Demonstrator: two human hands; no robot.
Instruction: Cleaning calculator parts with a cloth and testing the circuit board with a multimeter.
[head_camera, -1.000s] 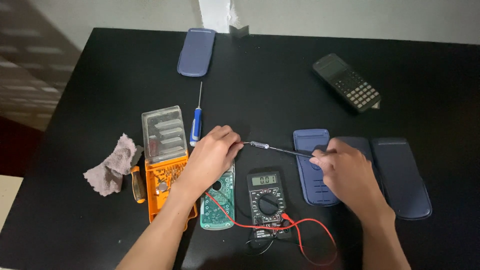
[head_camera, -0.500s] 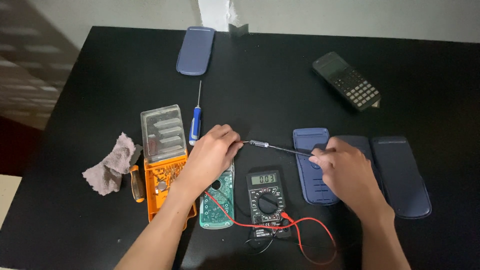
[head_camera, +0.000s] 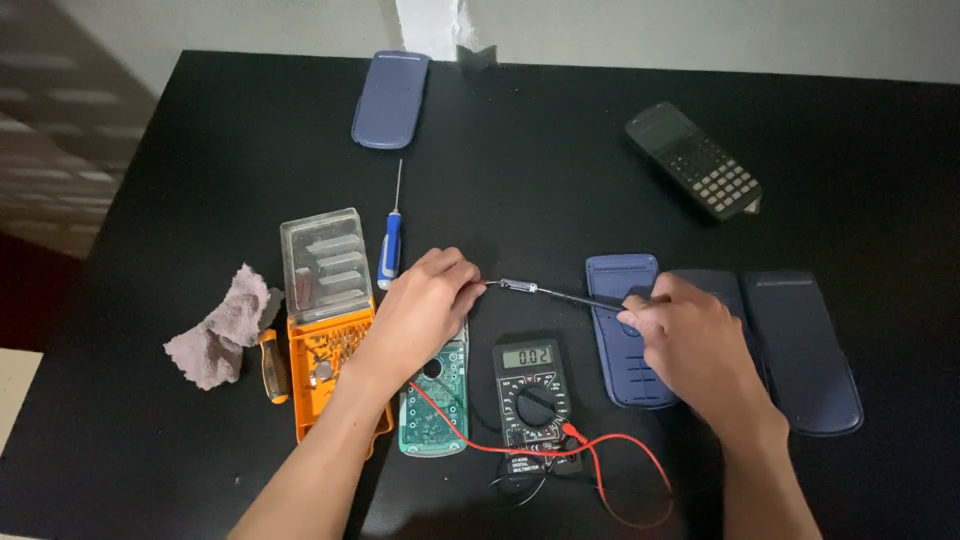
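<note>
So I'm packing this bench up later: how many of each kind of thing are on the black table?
Dark blue calculator shells or covers: 4
Whole calculator: 1
Green circuit board: 1
Multimeter: 1
Screwdrivers or drivers: 3
Orange bit case: 1
Cloth: 1
Total: 12

Electronics repair bench: multimeter (head_camera: 532, 398), bare circuit board (head_camera: 435, 405), screwdriver bit set (head_camera: 330, 330).

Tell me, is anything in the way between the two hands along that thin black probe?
Nothing visible. The probe runs straight from the left hand to the right hand, above bare black table. The multimeter sits nearer the camera, off that line.
</note>
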